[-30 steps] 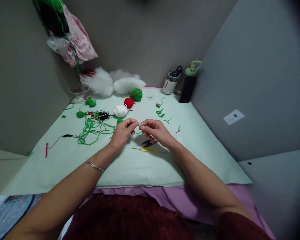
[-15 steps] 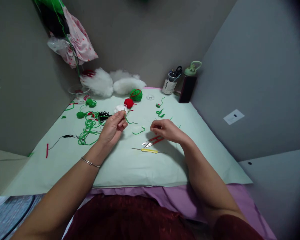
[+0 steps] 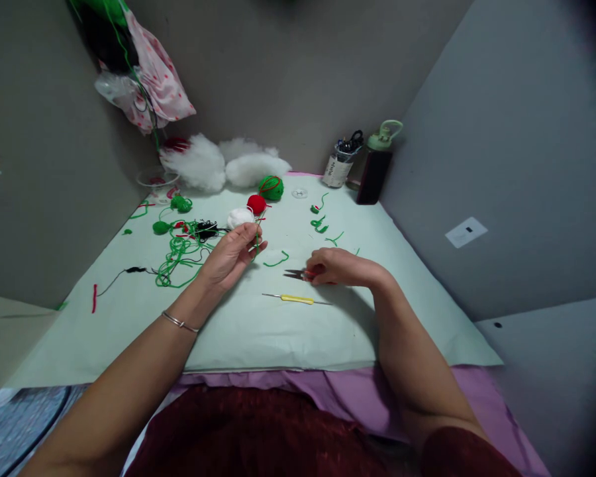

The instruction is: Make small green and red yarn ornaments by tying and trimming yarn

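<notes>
My left hand [image 3: 232, 257] pinches a strand of green yarn [image 3: 257, 240] between thumb and fingertips, just in front of the white yarn ball [image 3: 240, 217]. My right hand [image 3: 338, 267] has its fingers closed on the red handles of thread snips [image 3: 298, 274], whose dark blades point left. On the table below lies a crochet hook [image 3: 297, 299] with a yellow grip. A short cut piece of green yarn [image 3: 277, 259] rests between the hands.
Tangled green yarn [image 3: 179, 255] spreads over the left of the table. Farther back are a red yarn ball [image 3: 256, 205], a green yarn ball [image 3: 271, 188] and white stuffing [image 3: 198, 162]. A pen cup [image 3: 337, 170] and a bottle [image 3: 375, 173] stand at the back right.
My hands have come apart; the left went left with the green yarn. My right hand has moved down and taken hold of the thread snips, whose blades have come closer together.
</notes>
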{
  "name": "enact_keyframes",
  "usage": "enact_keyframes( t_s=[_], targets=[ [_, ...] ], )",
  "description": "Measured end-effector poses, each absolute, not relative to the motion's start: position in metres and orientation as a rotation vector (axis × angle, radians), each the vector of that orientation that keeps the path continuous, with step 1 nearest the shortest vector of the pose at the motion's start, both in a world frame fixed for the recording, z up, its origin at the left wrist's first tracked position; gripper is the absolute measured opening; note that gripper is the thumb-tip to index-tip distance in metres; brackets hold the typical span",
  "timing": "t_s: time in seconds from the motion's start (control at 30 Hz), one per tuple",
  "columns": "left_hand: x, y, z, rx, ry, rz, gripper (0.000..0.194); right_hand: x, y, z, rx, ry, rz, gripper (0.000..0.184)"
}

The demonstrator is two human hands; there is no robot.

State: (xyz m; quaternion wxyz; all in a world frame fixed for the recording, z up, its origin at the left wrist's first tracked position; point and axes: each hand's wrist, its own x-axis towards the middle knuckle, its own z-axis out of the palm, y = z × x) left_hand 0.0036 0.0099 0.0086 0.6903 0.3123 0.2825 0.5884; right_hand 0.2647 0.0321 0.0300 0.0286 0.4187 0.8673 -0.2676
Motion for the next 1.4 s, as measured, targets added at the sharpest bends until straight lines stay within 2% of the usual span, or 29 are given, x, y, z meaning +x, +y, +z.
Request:
enact_keyframes(
  t_s=[0.1, 0.2, 0.3, 0.37, 0.5, 0.7, 0.83, 0.93, 1.07, 1.3, 1.4],
  targets=[
    [0.001, 0.008, 0.015, 0.652, 0.587, 1.276, 0.016, 0.265, 0.034, 0.033, 1.338, 2.788, -0.998, 0.015],
    [-0.006, 0.006, 0.032, 0.577, 0.539, 1.243, 0.011, 0.258, 0.033, 0.033, 1.358, 2.901, -1.339, 0.020],
    [-0.016, 0.005, 0.055, 0.530, 0.535, 1.260, 0.015, 0.245, 0.031, 0.027, 1.285, 2.924, -1.680, 0.025],
    [-0.022, 0.005, 0.069, 0.539, 0.550, 1.282, 0.018, 0.236, 0.030, 0.023, 1.270, 2.903, -1.789, 0.033],
    [-0.028, 0.006, 0.093, 0.575, 0.619, 1.305, 0.022, 0.216, 0.030, 0.017, 1.374, 2.871, -1.689, 0.048],
    [-0.028, 0.009, 0.111, 0.649, 0.558, 1.327, 0.039, 0.176, 0.032, 0.028, 1.531, 2.917, -1.316, 0.038],
    [-0.023, 0.012, 0.108, 0.665, 0.564, 1.322, 0.030, 0.148, 0.038, 0.033, 1.540, 2.974, -1.140, 0.037],
    [-0.017, 0.014, 0.104, 0.658, 0.624, 1.325, 0.020, 0.134, 0.042, 0.032, 1.469, 3.029, -1.142, 0.036],
    [-0.013, 0.014, 0.102, 0.663, 0.617, 1.311, 0.022, 0.135, 0.041, 0.029, 1.385, 3.048, -1.203, 0.041],
    [-0.013, 0.015, 0.091, 0.668, 0.649, 1.315, 0.018, 0.202, 0.024, 0.035, 1.410, 2.814, -1.198, 0.037],
    [0.001, 0.015, 0.071, 0.688, 0.653, 1.215, 0.012, 0.228, 0.020, 0.038, 1.645, 2.951, -1.294, 0.039]
  ],
)
